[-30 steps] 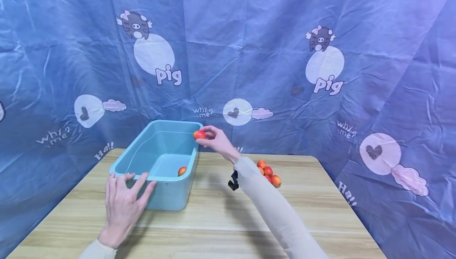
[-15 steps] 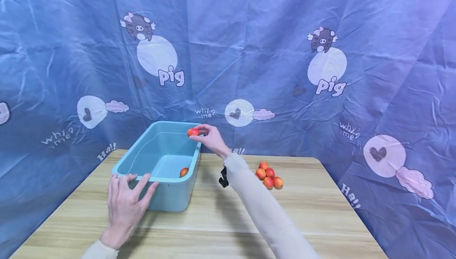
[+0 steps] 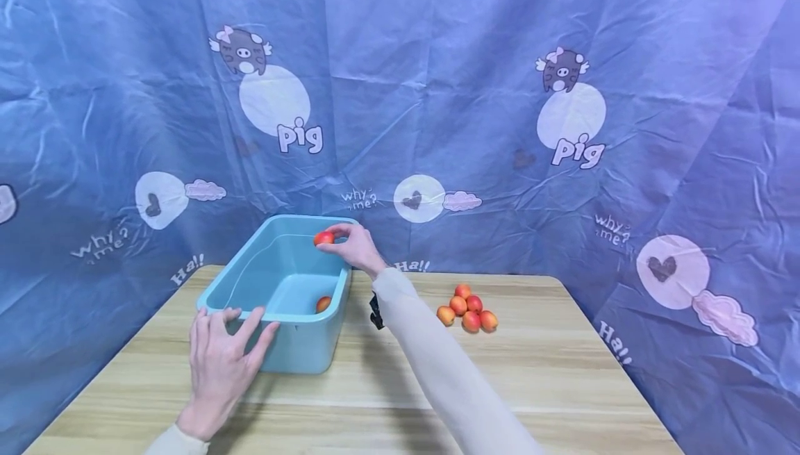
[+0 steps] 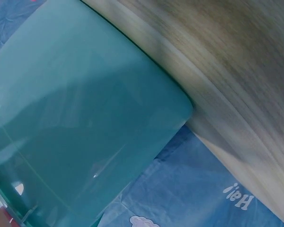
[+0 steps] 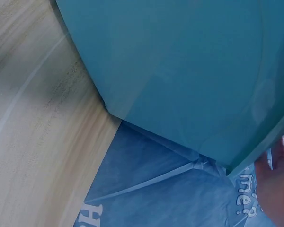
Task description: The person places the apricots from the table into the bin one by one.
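Note:
A light blue plastic bin [image 3: 300,347] stands on the left of the table. My left hand [image 3: 219,358] holds its near rim, fingertips bent at the edge and thumb spread along the outer wall. Over the bin's far right part, my right hand [image 3: 356,245] pinches a small red-orange fruit [image 3: 323,238] between thumb and fingers. Another such fruit [image 3: 323,303] lies inside on the floor by the right wall. Both wrist views mostly show the bin's outer wall [image 5: 175,71]; the held fruit is hidden there, with part of the right hand at the right edge.
Right of the bin, several more red-orange fruits [image 3: 473,303] sit in a loose cluster on the wooden table [image 3: 375,399]. A blue printed curtain [image 3: 487,121] hangs close behind the table and along both sides. A black strap [image 3: 376,312] shows at my right wrist.
My right hand has carried the pinched fruit leftward from beside the bin's right rim to over its inside. The left hand keeps its place on the near rim.

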A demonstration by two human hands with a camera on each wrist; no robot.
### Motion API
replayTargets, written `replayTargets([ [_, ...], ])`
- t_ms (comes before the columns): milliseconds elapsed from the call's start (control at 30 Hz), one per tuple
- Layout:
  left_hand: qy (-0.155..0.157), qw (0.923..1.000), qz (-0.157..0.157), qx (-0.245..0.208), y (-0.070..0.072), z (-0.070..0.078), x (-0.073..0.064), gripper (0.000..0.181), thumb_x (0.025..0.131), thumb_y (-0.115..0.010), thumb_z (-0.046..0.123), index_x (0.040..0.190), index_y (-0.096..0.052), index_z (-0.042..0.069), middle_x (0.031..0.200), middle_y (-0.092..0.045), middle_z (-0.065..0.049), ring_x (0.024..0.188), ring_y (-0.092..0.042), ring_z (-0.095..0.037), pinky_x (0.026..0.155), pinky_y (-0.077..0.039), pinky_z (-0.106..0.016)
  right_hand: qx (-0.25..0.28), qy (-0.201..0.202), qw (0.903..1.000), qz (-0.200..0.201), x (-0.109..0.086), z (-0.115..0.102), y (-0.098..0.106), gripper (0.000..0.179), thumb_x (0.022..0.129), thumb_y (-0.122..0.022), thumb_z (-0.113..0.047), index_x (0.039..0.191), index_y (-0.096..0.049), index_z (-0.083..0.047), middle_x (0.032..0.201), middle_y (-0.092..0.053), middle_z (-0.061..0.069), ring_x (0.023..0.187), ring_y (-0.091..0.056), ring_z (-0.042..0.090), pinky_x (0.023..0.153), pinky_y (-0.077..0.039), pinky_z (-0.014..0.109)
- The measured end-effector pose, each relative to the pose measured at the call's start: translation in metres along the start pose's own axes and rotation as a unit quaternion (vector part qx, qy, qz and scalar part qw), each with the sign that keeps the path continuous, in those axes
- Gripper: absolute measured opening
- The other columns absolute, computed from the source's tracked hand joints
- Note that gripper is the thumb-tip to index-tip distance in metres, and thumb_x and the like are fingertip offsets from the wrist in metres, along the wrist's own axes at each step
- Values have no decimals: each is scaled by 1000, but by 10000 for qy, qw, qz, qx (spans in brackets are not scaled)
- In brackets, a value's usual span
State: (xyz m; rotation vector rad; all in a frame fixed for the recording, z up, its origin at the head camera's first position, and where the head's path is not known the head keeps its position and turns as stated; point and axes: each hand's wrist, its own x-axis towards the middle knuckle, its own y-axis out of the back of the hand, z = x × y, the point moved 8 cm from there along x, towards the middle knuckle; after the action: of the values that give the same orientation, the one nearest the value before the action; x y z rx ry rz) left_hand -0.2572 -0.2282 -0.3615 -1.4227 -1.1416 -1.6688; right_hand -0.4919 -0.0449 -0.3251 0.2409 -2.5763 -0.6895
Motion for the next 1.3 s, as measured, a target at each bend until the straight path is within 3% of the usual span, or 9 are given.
replayTargets([
  [200, -22, 10000, 32, -11, -3, -2, -3, 49, 92, -56, 56, 98, -74, 11, 92, -59, -26, 81, -48, -46, 95, -36, -68, -460, 90, 9989, -8, 3, -1, -10, 33, 78, -83, -31, 107, -75, -19, 93, -72, -5, 92, -64, 12, 82, -46, 23],
  [433, -19, 9999, 34, -112, -8, -9, -2, 49, 92, -56, 56, 99, -74, 10, 93, -59, -27, 82, -48, -47, 94, -35, -68, -941, -37, 9951, -313, 12, -1, -21, 37, 78, -84, -29, 112, -73, -19, 97, -72, -4, 93, -64, 12, 81, -47, 22],
  [700, -22, 9999, 94, -134, -10, -15, -7, 50, 92, -56, 57, 97, -74, 11, 91, -59, -27, 81, -48, -47, 93, -36, -68, -877, -286, 9936, -647, 14, 6, -30, 42, 77, -84, -22, 116, -71, -15, 100, -73, -1, 95, -66, 14, 82, -49, 21],
  [900, -38, 9998, 132, -169, -13, -21, -3, 50, 92, -56, 56, 98, -74, 11, 92, -59, -27, 81, -48, -47, 94, -36, -68, -868, -200, 9953, -390, 21, 2, -25, 39, 77, -85, -22, 112, -72, -15, 92, -72, -1, 82, -62, 7, 78, -48, 20],
  [1300, -52, 9997, 129, -208, -18, -27, -1, 50, 93, -55, 57, 96, -74, 10, 92, -58, -27, 81, -47, -47, 94, -36, -67, -905, -249, 9956, 46, 28, 4, -19, 35, 78, -83, -25, 110, -72, -17, 93, -71, -2, 79, -59, 7, 70, -46, 19],
])
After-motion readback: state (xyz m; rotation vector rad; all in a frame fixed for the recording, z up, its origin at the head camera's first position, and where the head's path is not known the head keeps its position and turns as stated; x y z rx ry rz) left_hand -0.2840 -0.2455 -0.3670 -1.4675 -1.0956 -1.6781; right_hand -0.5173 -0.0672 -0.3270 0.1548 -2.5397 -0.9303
